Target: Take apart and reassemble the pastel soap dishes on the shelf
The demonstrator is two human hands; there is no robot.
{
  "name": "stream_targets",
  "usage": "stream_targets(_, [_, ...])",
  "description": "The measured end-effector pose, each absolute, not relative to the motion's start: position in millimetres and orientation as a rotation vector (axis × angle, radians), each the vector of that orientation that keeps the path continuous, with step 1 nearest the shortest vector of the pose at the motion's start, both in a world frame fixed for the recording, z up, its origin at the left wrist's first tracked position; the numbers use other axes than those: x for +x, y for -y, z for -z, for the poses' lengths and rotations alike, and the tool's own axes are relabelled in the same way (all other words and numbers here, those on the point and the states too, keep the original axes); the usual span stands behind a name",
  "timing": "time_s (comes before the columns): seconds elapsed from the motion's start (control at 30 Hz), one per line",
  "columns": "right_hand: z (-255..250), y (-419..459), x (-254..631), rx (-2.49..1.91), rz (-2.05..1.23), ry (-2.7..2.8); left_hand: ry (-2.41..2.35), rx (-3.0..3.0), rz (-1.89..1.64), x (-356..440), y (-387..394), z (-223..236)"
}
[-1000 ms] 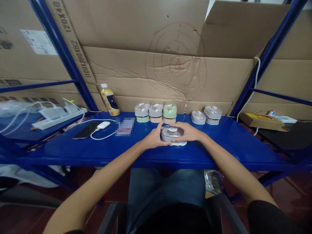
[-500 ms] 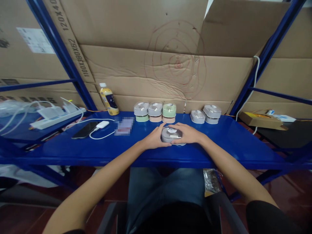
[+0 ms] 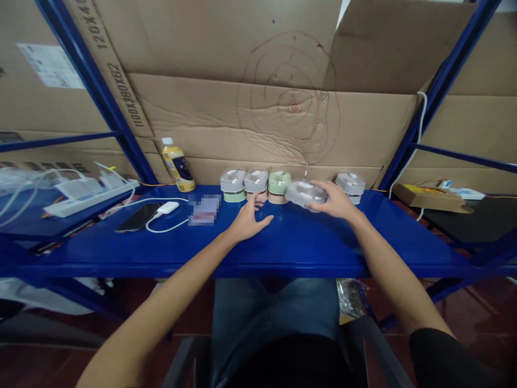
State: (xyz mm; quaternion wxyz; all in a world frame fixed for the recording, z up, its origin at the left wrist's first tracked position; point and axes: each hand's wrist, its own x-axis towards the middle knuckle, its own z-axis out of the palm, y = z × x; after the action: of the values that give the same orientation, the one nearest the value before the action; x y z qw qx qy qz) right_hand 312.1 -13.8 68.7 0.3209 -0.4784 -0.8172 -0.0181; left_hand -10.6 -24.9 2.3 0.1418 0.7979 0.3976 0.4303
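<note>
My right hand (image 3: pixel 333 199) grips a grey lidded plastic container (image 3: pixel 302 195) by its right side, tilted and slightly blurred above the blue table (image 3: pixel 283 242). Fingers apart and holding nothing, my left hand (image 3: pixel 248 218) hovers over the table, its fingertips in front of the middle stack. Along the back stand stacked containers: a grey one on a green one (image 3: pixel 233 186), a grey one on a pink one (image 3: pixel 256 182), and a green one on a pink one (image 3: pixel 279 186). Another stack of grey containers (image 3: pixel 350 186) stands just beyond my right hand.
On the left lie a phone (image 3: pixel 137 217), a white charger (image 3: pixel 168 207) with its cable and a blurred-out flat item (image 3: pixel 204 210). A yellow drink bottle (image 3: pixel 177 166) leans near the cardboard wall (image 3: pixel 194 108). Blue posts (image 3: pixel 456 81) frame the table; an open carton (image 3: pixel 432 199) is at right.
My left hand has come off the container and moved left, opening. My right hand has moved back and right with a grey container in it. The single grey container at the back right no longer shows.
</note>
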Motion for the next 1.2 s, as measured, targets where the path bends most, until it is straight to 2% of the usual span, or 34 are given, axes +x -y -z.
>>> stream_targets(0.13, [-82, -22, 331, -1.704, 0.407, 1.822, -1.166, 2.317, -1.216, -10, 23, -2])
stream_targets(0.27, [-78, -53, 329, -1.882, 0.621, 1.765, -1.195, 2.318, -1.185, -10, 24, -2])
stream_targets(0.43, [-60, -68, 325, -1.981, 0.640, 1.678, -1.227, 2.326, -1.125, -12, 21, 2])
stream_targets(0.67, [-45, -68, 326, -1.894, 0.632, 1.625, -1.232, 2.352, -1.059, -15, 18, 9])
stream_targets(1.2, [-49, -71, 332, -1.942, 0.636, 1.618, -1.215, 2.402, -0.989, -17, 16, 11])
